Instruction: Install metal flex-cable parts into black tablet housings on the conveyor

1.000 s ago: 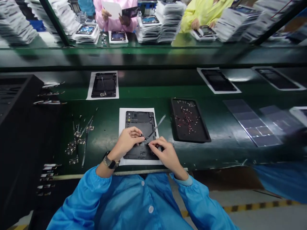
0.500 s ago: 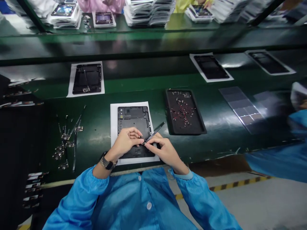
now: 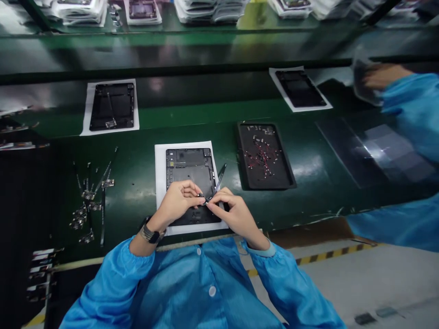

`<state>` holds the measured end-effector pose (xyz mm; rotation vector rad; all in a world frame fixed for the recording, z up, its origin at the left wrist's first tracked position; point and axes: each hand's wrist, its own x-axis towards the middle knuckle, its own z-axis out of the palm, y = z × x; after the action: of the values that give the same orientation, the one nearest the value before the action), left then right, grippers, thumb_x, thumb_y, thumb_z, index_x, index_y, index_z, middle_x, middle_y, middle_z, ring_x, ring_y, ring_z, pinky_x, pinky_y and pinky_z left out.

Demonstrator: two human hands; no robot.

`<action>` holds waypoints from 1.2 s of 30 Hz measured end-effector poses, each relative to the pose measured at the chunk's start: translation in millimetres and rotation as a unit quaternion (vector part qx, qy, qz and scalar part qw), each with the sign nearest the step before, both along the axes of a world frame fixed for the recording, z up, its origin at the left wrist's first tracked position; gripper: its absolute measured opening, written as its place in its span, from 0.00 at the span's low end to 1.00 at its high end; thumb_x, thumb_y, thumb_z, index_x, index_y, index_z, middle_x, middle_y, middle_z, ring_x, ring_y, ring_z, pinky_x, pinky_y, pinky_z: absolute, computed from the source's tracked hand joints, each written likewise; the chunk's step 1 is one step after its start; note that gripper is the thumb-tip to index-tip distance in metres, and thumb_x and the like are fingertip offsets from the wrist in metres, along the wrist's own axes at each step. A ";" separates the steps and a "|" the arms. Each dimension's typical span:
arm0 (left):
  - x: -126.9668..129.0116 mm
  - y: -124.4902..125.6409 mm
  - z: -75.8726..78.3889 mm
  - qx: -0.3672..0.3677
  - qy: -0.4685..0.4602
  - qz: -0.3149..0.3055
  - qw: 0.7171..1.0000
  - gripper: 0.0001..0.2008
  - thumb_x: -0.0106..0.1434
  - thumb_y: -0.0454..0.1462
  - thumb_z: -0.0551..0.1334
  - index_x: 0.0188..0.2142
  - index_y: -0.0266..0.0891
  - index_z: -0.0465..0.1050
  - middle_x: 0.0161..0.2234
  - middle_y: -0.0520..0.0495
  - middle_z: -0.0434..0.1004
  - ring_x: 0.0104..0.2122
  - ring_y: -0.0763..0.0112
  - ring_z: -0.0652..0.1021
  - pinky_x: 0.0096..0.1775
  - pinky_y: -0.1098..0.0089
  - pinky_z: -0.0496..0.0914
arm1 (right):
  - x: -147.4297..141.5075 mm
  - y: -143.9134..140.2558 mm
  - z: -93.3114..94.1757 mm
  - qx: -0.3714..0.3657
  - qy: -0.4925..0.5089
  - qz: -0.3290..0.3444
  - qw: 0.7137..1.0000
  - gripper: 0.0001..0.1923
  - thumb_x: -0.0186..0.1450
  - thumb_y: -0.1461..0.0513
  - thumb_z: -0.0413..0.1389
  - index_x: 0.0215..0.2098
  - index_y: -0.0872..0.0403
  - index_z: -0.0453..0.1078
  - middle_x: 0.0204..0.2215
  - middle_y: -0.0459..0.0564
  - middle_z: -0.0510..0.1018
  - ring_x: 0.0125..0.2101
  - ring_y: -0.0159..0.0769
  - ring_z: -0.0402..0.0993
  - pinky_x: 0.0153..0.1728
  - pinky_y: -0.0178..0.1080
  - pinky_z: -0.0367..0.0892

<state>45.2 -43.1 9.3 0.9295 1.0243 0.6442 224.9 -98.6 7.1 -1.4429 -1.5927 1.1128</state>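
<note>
Head view, and both hands are low in the middle of the frame, meeting over the dark tablet shell (image 3: 190, 176) that lies on its white sheet (image 3: 160, 183). The left hand (image 3: 178, 198) pinches closed on a small connector piece (image 3: 202, 199), fingertips tight, with the wristwatch (image 3: 150, 234) showing at the cuff. The right hand (image 3: 229, 211) pinches the thin flat cable (image 3: 219, 177) that rises up and to the right from that same spot; its grip is narrow, finger and thumb pressed together on the strip.

What has changed? A second ago the cable swung out wide to the right with the two hands a little apart. Now the strip stands steeper and the fingertips of both hands nearly touch over the lower half of the shell. My read: the loose end is being brought down to its seat, and the fine lining-up is under way.

Right of centre sits the black tray (image 3: 286, 173) scattered with tiny red and silver parts. At centre left, a spread of spare cables (image 3: 89, 201) lies on the green bench (image 3: 144, 192). Upper left, another shell on paper (image 3: 111, 106); upper right, a third (image 3: 300, 88). At the far right edge a co-worker's blue sleeve (image 3: 416, 112) has swung in, that hand blurred over something dark which I cannot make out.
</note>
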 end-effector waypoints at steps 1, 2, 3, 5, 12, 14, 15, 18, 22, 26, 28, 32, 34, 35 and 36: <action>0.2 -0.4 -0.4 0.007 0.002 0.004 1.000 0.12 0.43 0.33 0.73 0.25 0.36 0.72 0.21 0.51 0.76 0.23 0.71 0.78 0.27 0.73 0.73 | -0.7 -0.3 0.1 0.001 -0.002 -0.004 1.000 0.13 0.67 0.55 0.57 0.28 0.52 0.75 0.26 0.49 0.77 0.35 0.40 0.70 0.39 0.42 0.64; 0.4 -0.7 -0.6 0.012 0.003 0.007 1.000 0.12 0.43 0.33 0.73 0.25 0.36 0.72 0.21 0.51 0.76 0.23 0.72 0.78 0.27 0.73 0.73 | -1.6 -0.6 0.1 0.003 -0.004 -0.009 1.000 0.12 0.67 0.56 0.57 0.28 0.52 0.75 0.26 0.49 0.77 0.35 0.40 0.70 0.39 0.42 0.64; 0.6 -1.1 -0.7 0.016 0.005 0.009 1.000 0.12 0.42 0.34 0.73 0.25 0.36 0.72 0.21 0.51 0.76 0.22 0.72 0.77 0.27 0.73 0.73 | -2.4 -0.9 0.1 0.005 -0.005 -0.012 1.000 0.11 0.67 0.57 0.57 0.28 0.52 0.75 0.26 0.49 0.77 0.35 0.40 0.70 0.39 0.42 0.64; 1.0 -1.7 -0.2 0.021 0.012 0.012 1.000 0.13 0.42 0.34 0.74 0.25 0.36 0.72 0.21 0.51 0.75 0.22 0.73 0.77 0.27 0.73 0.72 | -3.9 -1.5 -0.2 0.009 -0.006 -0.017 1.000 0.10 0.66 0.59 0.57 0.28 0.52 0.74 0.27 0.49 0.77 0.35 0.40 0.70 0.39 0.42 0.65; 0.1 -1.9 3.4 0.027 0.027 0.015 0.999 0.12 0.43 0.35 0.74 0.25 0.36 0.73 0.21 0.50 0.76 0.22 0.72 0.77 0.26 0.72 0.72 | -4.9 -1.7 0.5 0.010 -0.006 -0.027 1.000 0.08 0.66 0.61 0.57 0.29 0.52 0.74 0.28 0.48 0.78 0.35 0.40 0.71 0.38 0.41 0.65; -0.1 -1.4 3.4 0.019 0.027 0.010 0.999 0.13 0.42 0.35 0.74 0.25 0.36 0.73 0.21 0.50 0.76 0.21 0.71 0.77 0.26 0.72 0.73 | -3.7 -1.3 1.7 0.010 -0.004 -0.021 1.000 0.08 0.66 0.61 0.57 0.29 0.52 0.74 0.27 0.48 0.78 0.35 0.40 0.70 0.39 0.41 0.65; 0.0 -1.2 3.4 0.016 0.026 0.008 0.999 0.13 0.42 0.36 0.75 0.25 0.36 0.73 0.21 0.50 0.76 0.21 0.71 0.77 0.26 0.72 0.73 | -3.0 -1.0 2.4 0.010 -0.004 -0.017 1.000 0.08 0.66 0.61 0.57 0.28 0.52 0.74 0.27 0.48 0.78 0.35 0.39 0.70 0.39 0.41 0.64; 1.3 -1.1 3.3 0.011 0.024 0.007 1.000 0.14 0.41 0.36 0.75 0.25 0.35 0.73 0.21 0.50 0.76 0.21 0.72 0.77 0.27 0.73 0.73 | -1.1 -0.5 3.9 0.006 -0.009 -0.005 1.000 0.09 0.66 0.61 0.57 0.28 0.52 0.74 0.27 0.48 0.78 0.35 0.39 0.70 0.39 0.41 0.64; 2.6 -1.7 4.2 0.012 0.027 0.011 1.000 0.13 0.41 0.34 0.74 0.25 0.35 0.73 0.21 0.51 0.76 0.22 0.73 0.76 0.26 0.74 0.72 | -0.8 -0.6 3.5 0.005 -0.014 -0.003 1.000 0.09 0.66 0.62 0.57 0.28 0.52 0.74 0.26 0.48 0.77 0.35 0.39 0.70 0.39 0.41 0.64; 1.6 -2.3 5.2 0.015 0.031 0.013 0.999 0.11 0.43 0.33 0.72 0.25 0.34 0.73 0.21 0.51 0.75 0.22 0.74 0.76 0.25 0.75 0.72 | -2.7 -1.1 2.4 0.011 -0.017 -0.009 1.000 0.08 0.65 0.64 0.57 0.28 0.52 0.74 0.25 0.47 0.77 0.34 0.38 0.69 0.38 0.40 0.64; 0.8 -2.5 5.7 0.022 0.036 0.014 0.999 0.10 0.43 0.32 0.72 0.25 0.34 0.73 0.20 0.52 0.75 0.22 0.75 0.76 0.25 0.75 0.72 | -4.1 -1.2 2.4 0.009 -0.018 -0.012 1.000 0.08 0.65 0.64 0.57 0.27 0.52 0.73 0.25 0.47 0.77 0.35 0.38 0.69 0.38 0.40 0.63; 0.0 -3.1 6.8 0.035 0.048 0.018 0.998 0.10 0.44 0.32 0.72 0.26 0.34 0.73 0.20 0.52 0.75 0.21 0.75 0.76 0.26 0.76 0.72 | -7.2 -1.6 3.0 0.007 -0.019 -0.019 1.000 0.09 0.65 0.65 0.57 0.27 0.52 0.73 0.26 0.47 0.77 0.35 0.38 0.69 0.38 0.40 0.63; 0.0 -3.1 7.0 0.032 0.048 0.020 0.998 0.10 0.44 0.32 0.72 0.26 0.34 0.73 0.21 0.52 0.75 0.22 0.75 0.76 0.27 0.76 0.72 | -8.0 -1.9 3.1 0.010 -0.017 -0.023 1.000 0.08 0.66 0.65 0.57 0.28 0.53 0.74 0.26 0.47 0.77 0.35 0.38 0.69 0.38 0.40 0.63; 0.1 -3.0 7.1 0.029 0.047 0.022 0.998 0.10 0.43 0.32 0.72 0.26 0.34 0.73 0.21 0.52 0.76 0.22 0.75 0.76 0.27 0.76 0.72 | -7.9 -2.1 3.0 0.011 -0.016 -0.024 1.000 0.08 0.66 0.65 0.57 0.28 0.53 0.74 0.26 0.47 0.77 0.35 0.38 0.69 0.38 0.40 0.63; 0.3 -2.8 7.2 0.025 0.045 0.023 0.998 0.11 0.43 0.32 0.72 0.25 0.34 0.73 0.21 0.52 0.76 0.22 0.75 0.76 0.26 0.76 0.72 | -7.4 -2.2 2.7 0.013 -0.015 -0.024 1.000 0.08 0.66 0.65 0.57 0.28 0.53 0.74 0.26 0.47 0.78 0.35 0.38 0.69 0.38 0.40 0.63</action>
<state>45.5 -45.9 16.5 0.9877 1.1155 0.6730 217.5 -100.8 9.8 -1.4794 -1.5789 1.0449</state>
